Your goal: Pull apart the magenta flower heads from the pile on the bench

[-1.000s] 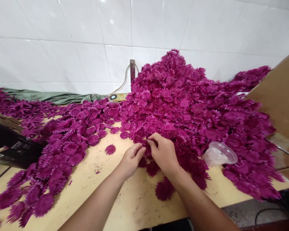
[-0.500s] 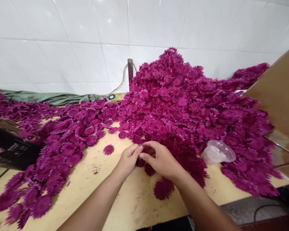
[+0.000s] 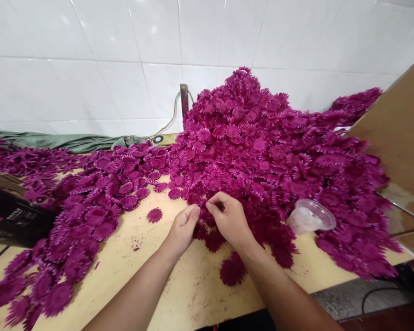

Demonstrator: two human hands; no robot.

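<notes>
My left hand (image 3: 183, 226) is closed, thumb pressed against the curled fingers, at the near edge of a big pile of magenta flower-shaped pieces (image 3: 238, 138). Just to its right, my right hand (image 3: 230, 219) pinches with thumb and forefinger. A narrow gap separates the two sets of fingertips, with magenta showing in it. Whatever either hand grips is too small or hidden to make out. Several loose flower pieces lie under and beside my right wrist, including a dark flower piece (image 3: 232, 270). One lone flower piece (image 3: 154, 214) rests left of my left hand.
A clear plastic tub (image 3: 310, 217) tilts against the pile at right. Cardboard (image 3: 396, 128) stands beyond it. More flower pieces (image 3: 79, 220) spread over the left of the yellow tabletop (image 3: 131, 257), beside a black box (image 3: 17, 220). Green cloth (image 3: 72, 142) runs along the tiled wall.
My fingertips, which were together, have drawn slightly apart. The right hand has risen a little and its fingers have closed into a tighter pinch. The view has shifted slightly.
</notes>
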